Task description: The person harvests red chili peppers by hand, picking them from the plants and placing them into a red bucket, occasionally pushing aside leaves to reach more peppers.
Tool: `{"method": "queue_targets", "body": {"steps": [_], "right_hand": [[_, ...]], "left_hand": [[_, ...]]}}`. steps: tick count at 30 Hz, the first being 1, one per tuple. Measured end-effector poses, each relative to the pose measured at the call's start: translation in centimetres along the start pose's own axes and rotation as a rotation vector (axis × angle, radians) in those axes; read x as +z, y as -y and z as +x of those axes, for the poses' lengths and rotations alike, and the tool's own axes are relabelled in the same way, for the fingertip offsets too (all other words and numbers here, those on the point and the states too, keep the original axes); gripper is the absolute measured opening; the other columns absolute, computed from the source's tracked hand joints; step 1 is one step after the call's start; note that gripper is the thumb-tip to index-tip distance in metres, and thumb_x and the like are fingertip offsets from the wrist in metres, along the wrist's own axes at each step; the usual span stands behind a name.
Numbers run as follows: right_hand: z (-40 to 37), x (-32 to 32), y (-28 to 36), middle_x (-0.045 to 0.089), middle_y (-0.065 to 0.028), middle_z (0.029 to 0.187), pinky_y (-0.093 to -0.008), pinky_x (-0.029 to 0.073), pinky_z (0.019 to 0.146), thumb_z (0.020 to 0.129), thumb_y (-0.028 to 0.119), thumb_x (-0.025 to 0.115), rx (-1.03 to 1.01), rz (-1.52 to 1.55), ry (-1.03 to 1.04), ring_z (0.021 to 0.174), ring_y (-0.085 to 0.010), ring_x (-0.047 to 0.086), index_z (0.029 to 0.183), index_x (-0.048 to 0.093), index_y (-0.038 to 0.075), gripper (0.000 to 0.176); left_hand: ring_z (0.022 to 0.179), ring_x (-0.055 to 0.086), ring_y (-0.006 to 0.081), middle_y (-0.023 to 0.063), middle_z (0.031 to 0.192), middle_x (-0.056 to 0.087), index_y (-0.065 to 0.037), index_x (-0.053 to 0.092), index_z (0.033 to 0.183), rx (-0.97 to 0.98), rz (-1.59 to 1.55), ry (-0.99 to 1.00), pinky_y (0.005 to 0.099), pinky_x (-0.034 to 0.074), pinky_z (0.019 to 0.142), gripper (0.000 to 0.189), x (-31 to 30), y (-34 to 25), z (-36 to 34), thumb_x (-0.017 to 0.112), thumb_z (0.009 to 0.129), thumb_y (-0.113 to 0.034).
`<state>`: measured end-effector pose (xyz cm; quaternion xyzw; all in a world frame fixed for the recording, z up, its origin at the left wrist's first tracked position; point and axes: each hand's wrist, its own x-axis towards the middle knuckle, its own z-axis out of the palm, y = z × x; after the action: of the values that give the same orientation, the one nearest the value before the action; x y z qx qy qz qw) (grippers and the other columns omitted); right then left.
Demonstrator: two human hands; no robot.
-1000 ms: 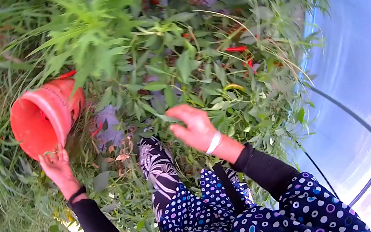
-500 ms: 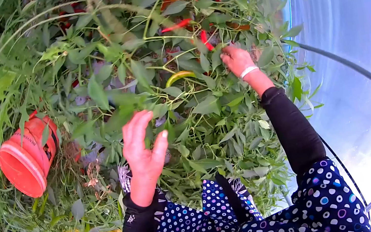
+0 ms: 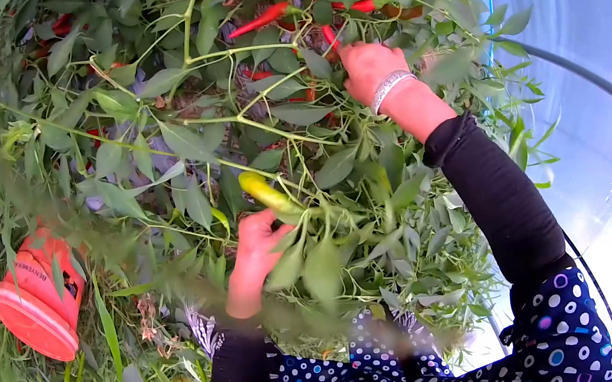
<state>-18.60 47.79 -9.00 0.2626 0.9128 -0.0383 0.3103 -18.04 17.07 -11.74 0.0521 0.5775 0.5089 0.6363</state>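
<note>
My right hand [image 3: 374, 73], with a pale band on its wrist, is closed at a red chili pepper [image 3: 331, 38]. The chili sticks up beside the fingertips, and its lower end is hidden by the hand. Lower and to the left, my left hand [image 3: 253, 253] has its fingers curled in at a leafy pepper plant stem [image 3: 309, 211]. A yellow-green pepper [image 3: 263, 190] hangs just above those fingers. More red chilies [image 3: 259, 19] show among the leaves above my right hand.
A red bucket [image 3: 45, 290] lies tilted in the grass at left. Clear plastic sheeting [image 3: 560, 7] and a dark curved pipe [image 3: 589, 76] run along the right side. Dense pepper foliage fills the middle, and blurred leaves cross close to the camera.
My left hand has gone from spread fingers to curled around a stem below the yellow-green pepper. That pepper appears lower and larger. My right hand has moved slightly up-left to the red chili.
</note>
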Motion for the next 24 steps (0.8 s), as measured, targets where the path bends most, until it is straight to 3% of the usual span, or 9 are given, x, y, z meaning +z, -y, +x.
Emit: {"method": "queue_targets", "body": {"steps": [2, 4, 6, 7, 10, 14, 18, 20, 24], "right_hand": [[0.1, 0.7, 0.0, 0.06, -0.0131, 0.097, -0.0511, 0.043, 0.077, 0.071, 0.014, 0.061, 0.026, -0.027, 0.162, 0.092, -0.0321, 0.058, 0.1, 0.055, 0.007, 0.03], [0.3, 0.8, -0.1, 0.061, -0.0129, 0.096, -0.0527, 0.043, 0.076, 0.072, 0.015, 0.059, 0.037, -0.051, 0.179, 0.093, -0.0321, 0.058, 0.098, 0.055, 0.008, 0.027], [-0.1, 0.3, -0.3, 0.061, -0.0119, 0.094, -0.0522, 0.043, 0.076, 0.073, 0.015, 0.059, 0.055, -0.05, 0.19, 0.092, -0.0318, 0.058, 0.097, 0.055, 0.009, 0.025], [-0.6, 0.3, -0.7, 0.062, -0.0116, 0.093, -0.0467, 0.046, 0.074, 0.074, 0.014, 0.057, 0.051, -0.049, 0.103, 0.089, -0.0307, 0.059, 0.1, 0.056, 0.011, 0.026], [-2.4, 0.2, -2.8, 0.062, -0.011, 0.091, -0.0393, 0.048, 0.071, 0.074, 0.01, 0.056, -0.066, 0.157, -0.188, 0.083, -0.0293, 0.061, 0.103, 0.056, 0.012, 0.03], [-4.7, -3.4, -3.8, 0.062, -0.0109, 0.089, -0.0312, 0.05, 0.069, 0.07, 0.002, 0.06, -0.058, 0.604, -0.067, 0.079, -0.0229, 0.061, 0.105, 0.06, 0.009, 0.036], [-6.5, -4.1, -3.0, 0.061, -0.0101, 0.086, -0.0276, 0.049, 0.068, 0.068, -0.001, 0.062, -0.096, 0.747, -0.211, 0.076, -0.0193, 0.06, 0.1, 0.062, 0.007, 0.033], [-7.0, -4.1, -2.1, 0.062, -0.0091, 0.086, -0.0273, 0.049, 0.067, 0.068, -0.003, 0.062, -0.098, 0.76, -0.218, 0.076, -0.0183, 0.061, 0.098, 0.063, 0.005, 0.031], [-8.5, -4.7, -0.4, 0.062, -0.0069, 0.083, -0.0287, 0.049, 0.068, 0.065, -0.003, 0.065, -0.089, 0.686, -0.248, 0.076, -0.0204, 0.059, 0.092, 0.064, 0.007, 0.029]], "left_hand": [[0.064, 0.055, 0.0096, 0.0011, 0.069, 0.06, -0.001, 0.063, 0.086, 0.184, -0.27, -0.019, 0.0256, 0.045, 0.059, 0.015, 0.9, 1.5, 0.5, 0.066, 0.077, -0.013], [0.065, 0.056, 0.0109, 0.003, 0.069, 0.06, -0.002, 0.064, 0.084, -0.051, 0.088, 0.012, 0.0249, 0.045, 0.059, 0.017, 0.2, 0.2, 0.3, 0.068, 0.075, -0.016], [0.065, 0.056, 0.0111, 0.0035, 0.068, 0.061, -0.003, 0.064, 0.083, 0.302, 0.348, -0.109, 0.0264, 0.045, 0.059, 0.017, 0.2, 2.8, 0.9, 0.069, 0.072, -0.015], [0.064, 0.056, 0.0113, 0.004, 0.069, 0.062, -0.004, 0.065, 0.082, 0.118, 0.143, -0.04, 0.0268, 0.045, 0.06, 0.016, 0.2, 1.3, 1.0, 0.068, 0.07, -0.014], [0.065, 0.056, 0.0111, 0.0048, 0.07, 0.063, -0.004, 0.065, 0.08, 0.018, 0.098, -0.039, 0.0256, 0.046, 0.062, 0.012, 0.4, 1.4, 1.2, 0.067, 0.071, -0.012], [0.073, 0.056, 0.0104, 0.003, 0.081, 0.063, -0.001, 0.063, 0.094, -0.008, -0.288, -0.033, 0.0238, 0.044, 0.068, 0.021, 0.8, 0.5, 1.3, 0.063, 0.074, -0.006], [0.09, 0.054, 0.0128, 0.0042, 0.096, 0.061, -0.002, 0.06, 0.101, 0.032, -0.226, -0.081, 0.0274, 0.041, 0.084, 0.024, 0.3, 0.6, 1.5, 0.062, 0.077, -0.006], [0.088, 0.055, 0.0116, 0.0035, 0.096, 0.061, -0.002, 0.06, 0.098, 0.025, -0.482, -0.193, 0.027, 0.041, 0.082, 0.023, 0.6, -0.4, 1.6, 0.062, 0.076, -0.007], [0.081, 0.054, 0.0075, 0.0012, 0.09, 0.061, -0.001, 0.059, 0.099, -0.006, -0.469, -0.164, 0.0229, 0.041, 0.075, 0.025, -0.6, 1.1, 1.8, 0.064, 0.076, -0.008]]}}
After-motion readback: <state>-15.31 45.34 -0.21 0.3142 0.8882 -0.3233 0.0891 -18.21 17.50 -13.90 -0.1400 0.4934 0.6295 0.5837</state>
